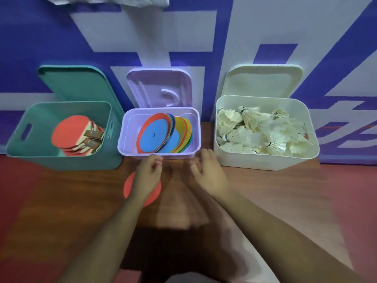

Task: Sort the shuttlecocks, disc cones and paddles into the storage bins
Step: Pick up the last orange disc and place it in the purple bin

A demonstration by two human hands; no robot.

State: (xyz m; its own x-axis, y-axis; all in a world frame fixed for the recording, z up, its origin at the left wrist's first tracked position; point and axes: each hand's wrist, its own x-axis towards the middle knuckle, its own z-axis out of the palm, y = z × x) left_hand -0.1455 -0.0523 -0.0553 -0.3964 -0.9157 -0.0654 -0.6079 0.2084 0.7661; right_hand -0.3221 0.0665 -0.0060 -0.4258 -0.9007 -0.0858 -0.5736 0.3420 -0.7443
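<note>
We are holding the left hand (148,176) just above an orange disc cone (130,186), with the fingers loosely curled and gripping nothing. We are holding the right hand (209,174) just beside it, fingers relaxed, slightly spread and empty; this hand is blurred. Both hands are hovering near the front wall of the lilac bin (159,155).

The orange disc cone is lying flat on the wooden surface (71,201), in front of the lilac bin and partly hidden under the left hand. Inside that bin a stack of disc cones (157,137) is leaning on edge, blue and orange foremost, yellow and green behind.

Toward the left edge of the surface, the teal bin (61,160) is holding red paddles (69,135). Toward the right edge, the white bin (265,161) is holding a heap of shuttlecocks (261,133).

The teal lid (77,82), lilac lid (159,88) and white lid (263,80) are standing behind their bins.
</note>
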